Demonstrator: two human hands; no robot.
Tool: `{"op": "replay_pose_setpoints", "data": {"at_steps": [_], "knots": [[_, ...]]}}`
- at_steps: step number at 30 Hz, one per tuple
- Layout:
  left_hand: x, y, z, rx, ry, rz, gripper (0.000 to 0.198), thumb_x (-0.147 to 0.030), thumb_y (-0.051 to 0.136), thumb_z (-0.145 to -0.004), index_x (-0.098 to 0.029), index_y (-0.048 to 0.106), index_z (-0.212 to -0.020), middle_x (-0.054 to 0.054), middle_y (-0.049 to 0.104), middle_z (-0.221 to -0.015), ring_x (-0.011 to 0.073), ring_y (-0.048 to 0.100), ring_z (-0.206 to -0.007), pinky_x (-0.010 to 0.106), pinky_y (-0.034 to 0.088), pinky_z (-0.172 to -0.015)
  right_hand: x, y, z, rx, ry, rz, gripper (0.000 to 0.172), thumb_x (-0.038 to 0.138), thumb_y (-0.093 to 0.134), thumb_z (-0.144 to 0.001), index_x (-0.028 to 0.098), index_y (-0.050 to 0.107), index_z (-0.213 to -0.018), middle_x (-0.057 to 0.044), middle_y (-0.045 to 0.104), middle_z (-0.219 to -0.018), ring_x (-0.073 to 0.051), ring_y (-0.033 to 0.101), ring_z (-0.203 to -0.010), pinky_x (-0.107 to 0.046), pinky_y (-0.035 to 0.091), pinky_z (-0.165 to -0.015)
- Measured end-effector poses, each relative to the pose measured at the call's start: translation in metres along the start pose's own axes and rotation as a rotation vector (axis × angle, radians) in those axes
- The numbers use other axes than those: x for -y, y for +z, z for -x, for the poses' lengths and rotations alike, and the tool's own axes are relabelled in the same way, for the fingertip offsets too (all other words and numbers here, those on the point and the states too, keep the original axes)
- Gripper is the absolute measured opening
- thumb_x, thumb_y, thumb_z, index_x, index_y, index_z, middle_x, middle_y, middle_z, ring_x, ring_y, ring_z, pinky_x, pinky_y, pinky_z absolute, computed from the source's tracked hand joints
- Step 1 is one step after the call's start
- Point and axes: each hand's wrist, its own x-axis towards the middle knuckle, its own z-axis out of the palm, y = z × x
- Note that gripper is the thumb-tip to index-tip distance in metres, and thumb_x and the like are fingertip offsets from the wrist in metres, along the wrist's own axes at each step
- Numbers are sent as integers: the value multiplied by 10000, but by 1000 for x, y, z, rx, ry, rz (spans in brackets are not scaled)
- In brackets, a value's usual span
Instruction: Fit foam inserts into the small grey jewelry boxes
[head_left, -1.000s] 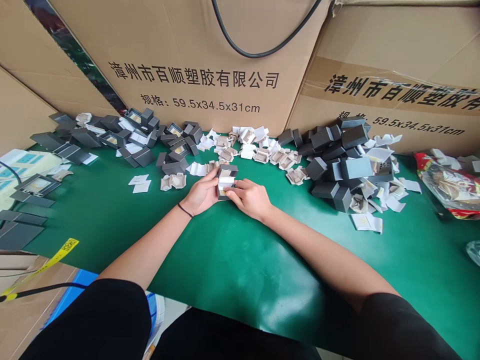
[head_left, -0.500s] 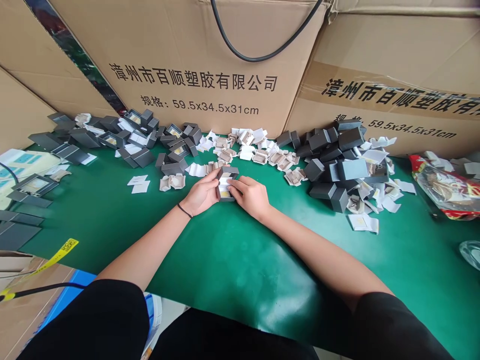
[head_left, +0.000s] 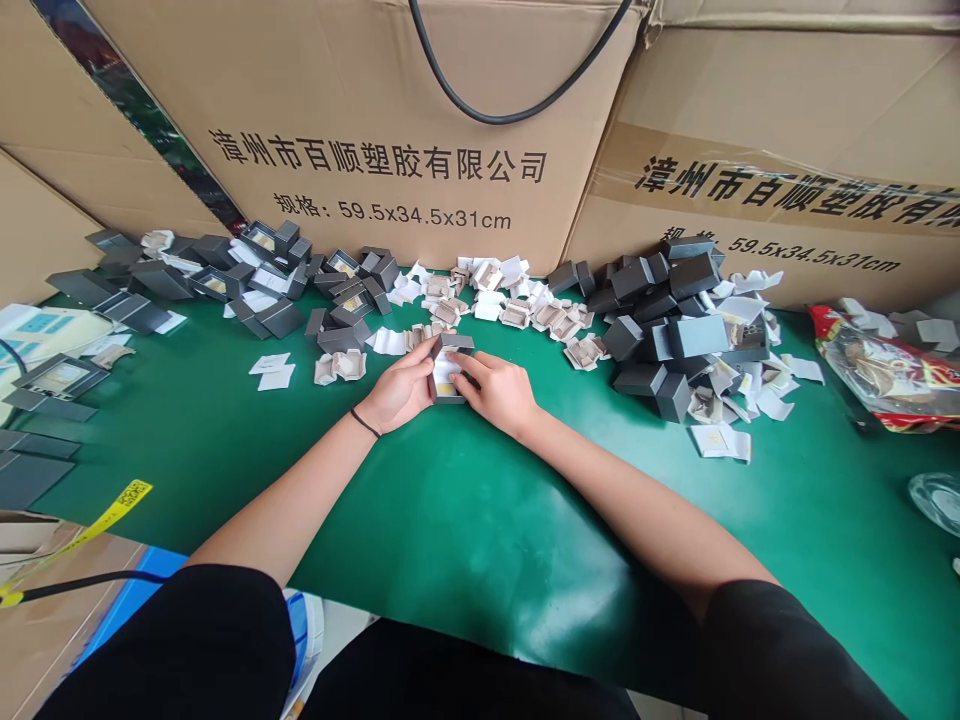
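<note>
A small dark grey box (head_left: 452, 343) lies uncovered in the middle of the green table, with a white paper insert (head_left: 445, 364) inside and a bit of yellow near its lower end. My left hand (head_left: 403, 392) is closed around the box's left side. From the right, my right hand (head_left: 498, 392) reaches in with bent fingers on the white insert; its fingertips partly hide the inside. Just behind the hands lie loose folded paper inserts (head_left: 515, 314), and one more folded insert (head_left: 341, 367) is left of my left hand.
Grey boxes (head_left: 266, 318) are heaped at the back left, and a second heap (head_left: 697, 335) stands at the right with paper pieces. Large cartons (head_left: 375, 90) wall off the back under a hanging black cable (head_left: 495, 118). A red plastic bag (head_left: 885, 370) lies far right.
The view has shifted slightly. My right fingers have moved a little over the insert in the box; my left hand keeps its hold.
</note>
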Motion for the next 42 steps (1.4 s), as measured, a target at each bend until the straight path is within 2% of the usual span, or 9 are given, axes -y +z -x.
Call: {"op": "replay_pose_setpoints", "data": {"at_steps": [5,8,17,22,29,34,39,42], "knots": [[0,-1,0,-7,9,3,477,-127,477,-848,-243,475,-1311,41,559,-1274,188,523,-1136,343,406,-967,-2,-1,-1,35,2,-27,381,402,358,-939,327,519,-1276,2,678,-936,-156,625,-781,-243,370,-577],[0,0,0,-25,3,10,459,-133,465,-857,-242,487,-1303,44,569,-1261,194,525,-1139,363,397,-980,-3,-4,-3,45,-2,-16,374,405,386,-925,336,536,-1261,11,691,-980,-162,636,-801,-248,368,-580],[0,0,-1,31,21,8,464,-157,471,-863,-246,475,-1318,48,545,-1296,197,504,-1166,356,391,-990,-1,-16,-9,142,-127,205,428,403,298,-953,266,505,-1302,-63,716,-905,-205,649,-799,-262,349,-574],[-1,0,-1,20,4,15,480,-169,480,-865,-248,447,-1337,43,550,-1290,172,516,-1137,340,400,-983,1,-20,-10,207,-106,242,425,414,277,-962,288,488,-1309,-70,714,-932,-200,651,-818,-254,370,-603],[0,2,0,-7,19,10,440,-155,456,-880,-225,470,-1314,47,531,-1312,192,485,-1190,355,368,-1013,2,-15,-5,176,-60,204,477,472,211,-962,315,391,-1375,-35,681,-1091,-190,640,-891,-245,383,-628],[1,-1,1,-32,9,23,430,-144,448,-879,-231,473,-1300,52,564,-1264,205,515,-1162,392,378,-1006,1,-20,-5,232,-86,210,472,449,213,-967,333,312,-1414,-29,690,-1063,-192,646,-861,-249,387,-615],[0,1,2,-28,20,-5,447,-160,458,-872,-230,455,-1314,62,564,-1261,217,528,-1146,431,398,-995,-3,-25,-6,274,-50,231,484,469,184,-967,362,196,-1440,-30,695,-1033,-192,643,-859,-251,396,-651],[1,1,2,-51,36,-2,465,-163,467,-863,-227,443,-1323,62,563,-1265,214,527,-1151,435,392,-1009,-6,-23,-5,263,-62,233,483,462,179,-971,353,201,-1441,-34,696,-1022,-183,637,-852,-243,381,-649]]}}
